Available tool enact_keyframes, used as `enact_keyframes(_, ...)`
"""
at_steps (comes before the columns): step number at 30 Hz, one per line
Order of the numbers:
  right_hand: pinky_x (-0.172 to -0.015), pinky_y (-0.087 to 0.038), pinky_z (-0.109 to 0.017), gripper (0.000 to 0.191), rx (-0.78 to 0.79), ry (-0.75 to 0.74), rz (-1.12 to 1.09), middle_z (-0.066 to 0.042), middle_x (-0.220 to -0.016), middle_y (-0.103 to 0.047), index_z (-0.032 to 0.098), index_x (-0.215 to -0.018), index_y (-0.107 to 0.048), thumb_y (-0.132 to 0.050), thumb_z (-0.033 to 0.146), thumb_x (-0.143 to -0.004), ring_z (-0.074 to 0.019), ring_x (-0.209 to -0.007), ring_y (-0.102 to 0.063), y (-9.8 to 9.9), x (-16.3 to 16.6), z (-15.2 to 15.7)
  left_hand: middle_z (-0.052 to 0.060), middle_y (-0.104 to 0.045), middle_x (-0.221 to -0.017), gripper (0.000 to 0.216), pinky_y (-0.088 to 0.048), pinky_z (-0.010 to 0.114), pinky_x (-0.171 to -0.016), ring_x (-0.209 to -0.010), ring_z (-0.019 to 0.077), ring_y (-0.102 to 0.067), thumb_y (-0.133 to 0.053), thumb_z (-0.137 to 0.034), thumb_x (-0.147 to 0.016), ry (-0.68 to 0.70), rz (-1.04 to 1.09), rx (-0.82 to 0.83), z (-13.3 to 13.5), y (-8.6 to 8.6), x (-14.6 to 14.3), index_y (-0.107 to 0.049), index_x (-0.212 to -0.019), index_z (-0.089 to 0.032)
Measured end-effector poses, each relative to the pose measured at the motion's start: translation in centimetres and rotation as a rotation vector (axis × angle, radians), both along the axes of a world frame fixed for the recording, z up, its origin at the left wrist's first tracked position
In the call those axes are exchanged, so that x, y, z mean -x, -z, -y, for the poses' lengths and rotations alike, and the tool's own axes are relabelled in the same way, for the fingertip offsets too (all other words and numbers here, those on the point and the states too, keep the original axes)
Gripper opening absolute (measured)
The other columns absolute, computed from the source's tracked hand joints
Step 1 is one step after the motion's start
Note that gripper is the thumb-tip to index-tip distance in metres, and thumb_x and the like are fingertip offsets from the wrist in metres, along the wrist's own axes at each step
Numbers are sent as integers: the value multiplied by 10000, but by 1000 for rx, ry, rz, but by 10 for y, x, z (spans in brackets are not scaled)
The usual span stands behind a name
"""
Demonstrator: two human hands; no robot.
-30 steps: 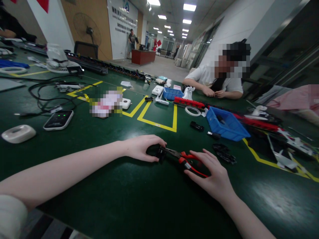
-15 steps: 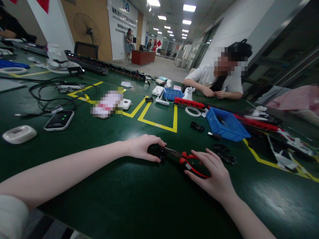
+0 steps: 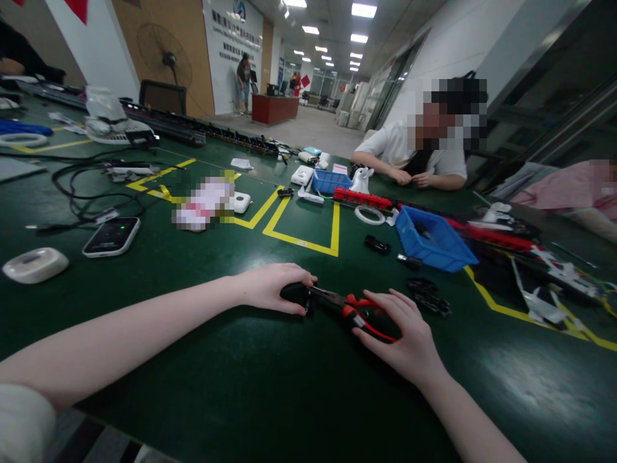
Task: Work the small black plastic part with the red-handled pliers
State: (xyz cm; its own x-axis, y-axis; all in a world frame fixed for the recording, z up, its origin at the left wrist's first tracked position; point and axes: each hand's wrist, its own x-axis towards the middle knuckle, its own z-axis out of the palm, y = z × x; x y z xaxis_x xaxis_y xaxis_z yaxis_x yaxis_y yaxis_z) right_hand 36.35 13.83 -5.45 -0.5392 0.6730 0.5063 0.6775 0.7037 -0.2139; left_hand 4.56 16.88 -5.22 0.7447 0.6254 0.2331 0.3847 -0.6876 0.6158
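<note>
My left hand (image 3: 270,288) rests on the green table, its fingers wrapped round a small black part (image 3: 295,294). The jaws of red-handled pliers (image 3: 354,307) reach into that part from the right. My right hand (image 3: 403,334) lies over the pliers' red and black handles and grips them. Both hands sit low on the mat near the table's front middle.
A blue bin (image 3: 436,241), loose black parts (image 3: 427,294) and a red strip (image 3: 364,197) lie to the right. A phone (image 3: 112,235), a white puck (image 3: 33,264) and cables (image 3: 87,193) lie left. A seated person (image 3: 419,157) works across the table. Yellow tape (image 3: 301,240) marks the mat.
The view has shifted slightly. My right hand has closed a little more over the plier handles; my left hand keeps its hold on the black part.
</note>
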Motion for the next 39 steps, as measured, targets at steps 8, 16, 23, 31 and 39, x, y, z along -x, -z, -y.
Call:
enact_keyframes(8, -1000, -491, -553, 597, 8, 22, -20, -70, -1137, -712, 266, -1322, -536, -713, 422, -774, -296, -1082, -662, -1, -9, 1, 156, -595, -1339, 392, -465, 415, -1022, -1236, 259, -576, -748, -347, -803, 27, 25, 21, -2, -5, -3, -599, -1120, -171)
enact_keyframes(16, -1022, -463, -530, 573, 28, 41, 10, -70, -1157, -707, 264, -1302, -555, -715, 425, -775, -281, -1045, -670, 3, -7, 5, 133, -587, -1361, 407, -476, 414, -1009, -1237, 259, -579, -740, -360, -807, -14, 7, 77, -1, -5, -2, -557, -1126, -186)
enact_keyframes(23, -1026, -444, -541, 582, 17, 36, 45, -83, -1187, -694, 239, -1303, -546, -708, 445, -784, -282, -1078, -653, 2, -6, 4, 126, -593, -1356, 402, -485, 404, -980, -1198, 254, -606, -748, -395, -795, -45, -17, 86, 0, -6, -2, -551, -1077, -188)
enact_keyframes(31, -1005, -460, -518, 556, 14, 23, 104, -91, -1200, -688, 223, -1295, -552, -692, 445, -805, -274, -1104, -638, -1, -7, 5, 134, -558, -1392, 415, -457, 404, -1042, -1284, 252, -533, -686, -331, -852, 18, -45, -40, 2, -6, -4, -526, -1208, -190)
enact_keyframes(39, -1038, -422, -523, 536, 44, 9, 157, -95, -1245, -663, 231, -1326, -532, -644, 450, -849, -283, -1147, -615, -1, -5, 3, 140, -560, -1387, 426, -451, 414, -1063, -1260, 251, -554, -645, -282, -877, 42, -38, -120, 1, -2, -3, -517, -1272, -187)
